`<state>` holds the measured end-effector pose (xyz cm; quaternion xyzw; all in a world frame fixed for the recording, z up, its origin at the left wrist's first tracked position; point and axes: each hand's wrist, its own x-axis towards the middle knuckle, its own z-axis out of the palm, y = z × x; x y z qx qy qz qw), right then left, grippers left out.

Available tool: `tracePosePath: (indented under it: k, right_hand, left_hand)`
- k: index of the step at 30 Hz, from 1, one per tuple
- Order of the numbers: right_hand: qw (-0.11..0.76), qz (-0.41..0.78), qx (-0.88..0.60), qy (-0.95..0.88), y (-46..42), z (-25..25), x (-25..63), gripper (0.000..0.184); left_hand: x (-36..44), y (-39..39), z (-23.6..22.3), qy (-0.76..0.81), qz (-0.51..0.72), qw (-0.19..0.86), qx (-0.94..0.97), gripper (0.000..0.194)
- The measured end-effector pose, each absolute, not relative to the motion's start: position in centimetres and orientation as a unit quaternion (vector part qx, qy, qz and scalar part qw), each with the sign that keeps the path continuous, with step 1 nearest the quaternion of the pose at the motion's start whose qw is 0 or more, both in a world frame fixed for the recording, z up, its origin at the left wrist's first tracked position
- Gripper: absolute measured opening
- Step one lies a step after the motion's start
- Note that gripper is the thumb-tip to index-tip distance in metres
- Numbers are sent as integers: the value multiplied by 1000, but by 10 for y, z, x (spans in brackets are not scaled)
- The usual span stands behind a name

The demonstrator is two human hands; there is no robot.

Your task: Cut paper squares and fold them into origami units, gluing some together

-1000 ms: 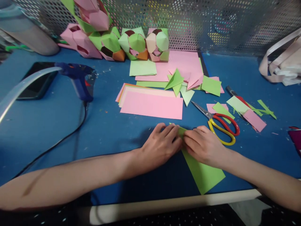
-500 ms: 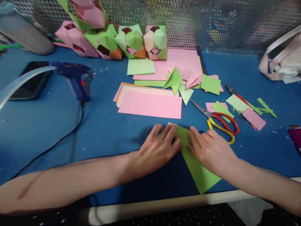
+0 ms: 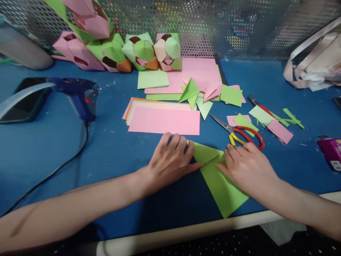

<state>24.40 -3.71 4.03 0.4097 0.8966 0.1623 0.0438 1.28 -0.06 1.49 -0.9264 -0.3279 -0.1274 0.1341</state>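
The room is closed off at the back by 1 grey perforated panel (image 3: 202, 35), pierced by rows of small round holes. Through it, blurred spots of yellow, green and pink can be seen, but what lies behind cannot be made out. Before it, 1 blue tabletop (image 3: 112, 153) is spread across the view, its surface marked by pale specks and scuffs. The near side is bordered by 1 rounded, cream-coloured edge (image 3: 165, 234). Beside that edge, part of the blue is darkened by shadow (image 3: 165, 209). The tabletop is lit unevenly, and a dull sheen is thrown back by the panel.
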Motion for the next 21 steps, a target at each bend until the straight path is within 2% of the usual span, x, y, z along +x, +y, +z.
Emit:
tracePosePath:
  k: [6, 11, 14, 17, 21]
  right_hand:
    - [16, 148, 461, 875, -23, 60, 261, 33]
    - [100, 116, 509, 847, -14, 58, 283, 18]
    - [136, 96, 515, 841, -11, 55, 287, 18]
    - [145, 98, 521, 835, -8, 53, 290, 24]
    - [129, 87, 531, 833, -4, 48, 299, 31]
  left_hand:
    - [21, 7, 8, -246, -162, 45, -955, 32]
    - [22, 4, 12, -268, -150, 21, -951, 29]
    - [20, 6, 16, -306, -157, -17, -939, 32]
    - [16, 12, 19, -328, -184, -115, -919, 22]
    - [10, 22, 30, -377, -219, -306, -846, 15]
